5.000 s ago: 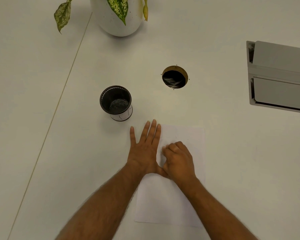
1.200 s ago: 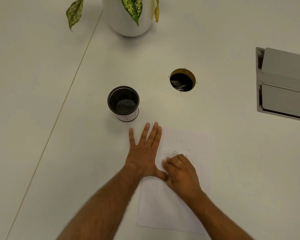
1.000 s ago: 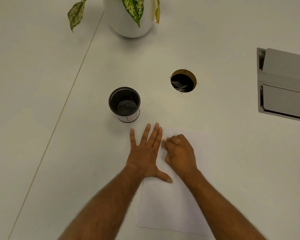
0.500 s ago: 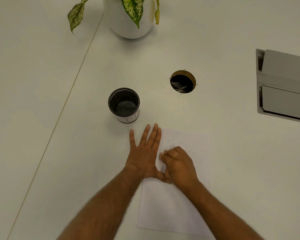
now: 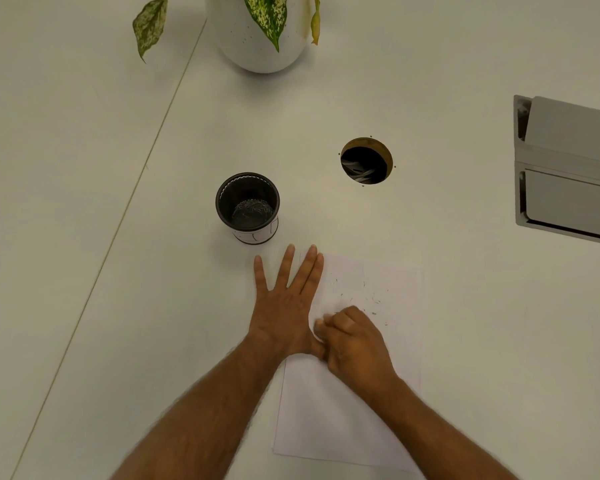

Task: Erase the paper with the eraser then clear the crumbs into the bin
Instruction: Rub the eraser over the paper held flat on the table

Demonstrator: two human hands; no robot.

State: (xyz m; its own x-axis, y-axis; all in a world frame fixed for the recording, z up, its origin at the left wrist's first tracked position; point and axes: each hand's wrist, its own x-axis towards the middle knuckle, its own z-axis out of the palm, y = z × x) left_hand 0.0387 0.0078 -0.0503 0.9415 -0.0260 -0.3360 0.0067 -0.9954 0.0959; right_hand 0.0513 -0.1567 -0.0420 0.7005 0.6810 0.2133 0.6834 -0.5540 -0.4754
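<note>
The right hand [image 5: 355,344] is curled tight over the paper [image 5: 347,410], presumably pinching the eraser, which its fingers hide. The left hand [image 5: 284,306] lies flat with fingers spread across the sheet's left edge, likely to stop it sliding. Dark crumbs [image 5: 371,299] dot the sheet beyond the knuckles; the bin [image 5: 247,206] stands just past the left fingertips

The right hand [image 5: 355,344] is curled, its grip hiding any eraser.
</note>
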